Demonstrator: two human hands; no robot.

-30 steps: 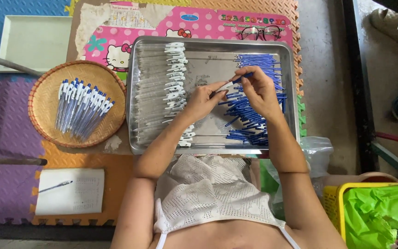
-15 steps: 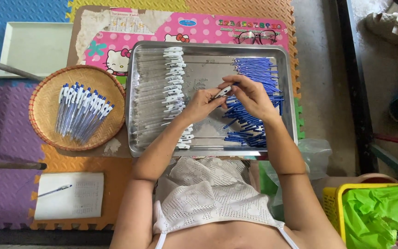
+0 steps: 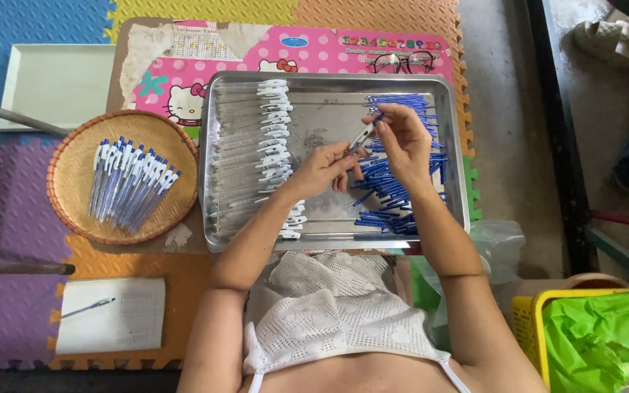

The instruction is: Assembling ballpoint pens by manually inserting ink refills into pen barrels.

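My left hand (image 3: 323,169) and my right hand (image 3: 400,140) meet over a metal tray (image 3: 329,236) and together hold one clear pen barrel (image 3: 362,136), with a blue part at its upper end in my right fingers. In the tray's left half lie several clear pen barrels with white clips (image 3: 274,138) in a row. A heap of blue refills (image 3: 394,185) fills the tray's right half, under my right hand.
A round woven basket (image 3: 74,218) left of the tray holds several finished blue-and-white pens (image 3: 129,182). A white tray (image 3: 56,84) lies at the far left, a notepad with a pen (image 3: 111,314) near my left elbow, glasses (image 3: 400,62) beyond the tray, a yellow bin with green bag (image 3: 598,331) at right.
Both hands have stayed together over the tray's middle, working the same pen. The camera view has shifted slightly; the pen now points up to the right.
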